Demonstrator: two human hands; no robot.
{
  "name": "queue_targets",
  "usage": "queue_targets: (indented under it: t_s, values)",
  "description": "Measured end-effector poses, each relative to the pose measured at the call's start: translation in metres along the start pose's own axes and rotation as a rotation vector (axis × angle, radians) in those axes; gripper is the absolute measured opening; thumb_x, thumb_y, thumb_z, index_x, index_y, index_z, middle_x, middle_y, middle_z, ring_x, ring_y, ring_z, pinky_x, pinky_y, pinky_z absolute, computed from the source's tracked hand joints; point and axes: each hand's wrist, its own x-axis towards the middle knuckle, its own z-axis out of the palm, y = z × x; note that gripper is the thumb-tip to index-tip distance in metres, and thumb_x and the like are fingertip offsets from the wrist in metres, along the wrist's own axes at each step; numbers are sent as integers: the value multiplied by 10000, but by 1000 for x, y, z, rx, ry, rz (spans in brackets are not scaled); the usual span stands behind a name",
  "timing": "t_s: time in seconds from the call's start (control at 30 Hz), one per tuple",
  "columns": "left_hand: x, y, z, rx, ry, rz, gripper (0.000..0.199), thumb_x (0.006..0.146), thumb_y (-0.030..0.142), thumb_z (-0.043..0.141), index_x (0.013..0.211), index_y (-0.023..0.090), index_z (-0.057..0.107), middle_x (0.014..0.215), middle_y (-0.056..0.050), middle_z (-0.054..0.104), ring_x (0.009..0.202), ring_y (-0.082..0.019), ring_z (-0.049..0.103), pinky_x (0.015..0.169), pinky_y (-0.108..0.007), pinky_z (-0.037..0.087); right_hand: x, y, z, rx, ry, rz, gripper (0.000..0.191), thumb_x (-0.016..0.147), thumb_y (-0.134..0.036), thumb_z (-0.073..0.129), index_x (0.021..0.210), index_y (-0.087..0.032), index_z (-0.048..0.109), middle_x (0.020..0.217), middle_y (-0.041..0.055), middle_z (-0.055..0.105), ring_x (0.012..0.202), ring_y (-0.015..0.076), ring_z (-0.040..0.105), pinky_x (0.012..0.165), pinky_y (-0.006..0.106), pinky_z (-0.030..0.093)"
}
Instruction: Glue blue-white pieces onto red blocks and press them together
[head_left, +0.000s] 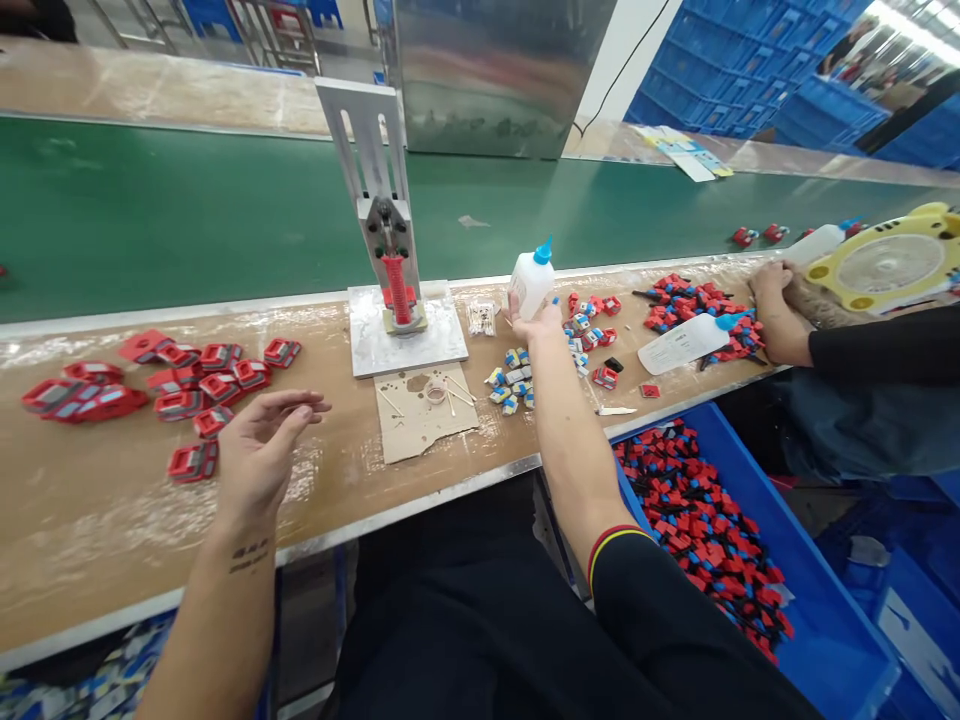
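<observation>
My right hand [537, 322] is wrapped round the lower part of a white squeeze bottle [534, 278] with a blue nozzle cap, held upright at the back of the bench. Beside it lie small white, blue and yellow toy parts [511, 380] and red-and-blue pieces [596, 318]. My left hand [266, 440] hovers over the left of the bench with nothing in it, its fingers loosely stretched and the thumb apart. Red-and-grey toy parts [217, 387] lie near it. Between my hands stands a metal press fixture [386, 215] with a red part [397, 290] in it.
Cardboard [397, 430] with cotton swabs and a small round dish [435, 392] lies before the fixture. More cotton swabs [481, 318] lie behind. A second bottle [682, 343] rests at right. A blue crate [817, 590] holds red parts. A co-worker's arm [784, 315] reaches in near a yellow fan [885, 262].
</observation>
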Motion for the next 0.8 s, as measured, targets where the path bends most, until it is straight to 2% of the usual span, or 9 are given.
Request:
queue_targets:
  t_s: [0.13,0.23,0.27,0.37,0.47,0.53,0.63,0.7,0.8]
  values:
    - [-12,-1,-11,101,124,-30,392,704,548,882,805,207,718,854,-50,784,786,-227,748,684,-353,610,-55,27,-33,-127,-34,-63,192,994,-251,606,808,-207,599,598,-49,628,510,72,590,462,129,523]
    - [-22,-8,-27,295,141,22,491,852,641,712,699,179,647,862,-91,775,763,-199,714,685,-318,582,-92,51,-71,-232,-95,-121,401,837,-354,869,696,-210,523,500,-114,509,365,23,386,333,110,300]
    - [-24,-9,-31,375,122,64,496,912,623,648,685,181,643,842,-86,768,741,-190,697,682,-315,571,-100,55,-81,-277,-122,-149,484,793,-434,906,654,-208,502,458,-122,457,351,21,352,329,120,274]
    - [-24,-11,-34,637,-35,255,412,1005,473,564,735,192,698,813,-61,746,719,-180,671,708,-314,549,-113,59,-97,-528,-328,-468,615,807,-685,807,583,-210,487,409,-99,400,358,45,366,357,165,295]
    - [-10,-13,-18,887,-307,479,262,1015,323,582,864,202,758,900,-73,744,831,-207,685,791,-333,539,-116,56,-100,-694,-506,-761,491,918,-653,713,729,-213,605,556,-54,553,452,77,488,416,194,367]
    - [5,-16,-1,1032,-475,592,216,1001,188,575,980,216,788,927,-79,732,866,-217,666,802,-339,519,-118,56,-103,-716,-545,-835,296,968,-515,718,897,-235,654,735,-28,660,542,88,567,453,198,407]
    - [32,-22,19,1199,-631,666,371,934,15,567,1117,242,795,981,-84,719,896,-217,641,794,-333,487,-121,59,-116,-729,-579,-885,120,1001,-361,692,965,-248,674,864,-8,695,594,89,593,473,205,426]
    - [47,-27,26,1267,-692,677,383,929,0,589,1136,249,793,1012,-89,709,930,-221,641,816,-337,480,-121,61,-127,-747,-600,-891,105,1012,-301,669,934,-237,697,861,0,690,595,88,587,471,209,418]
    - [59,-33,29,1312,-785,675,245,958,52,634,1006,227,798,989,-85,695,913,-213,654,808,-334,481,-122,62,-135,-731,-630,-882,111,1012,-236,655,922,-235,719,859,6,698,606,91,595,478,214,417]
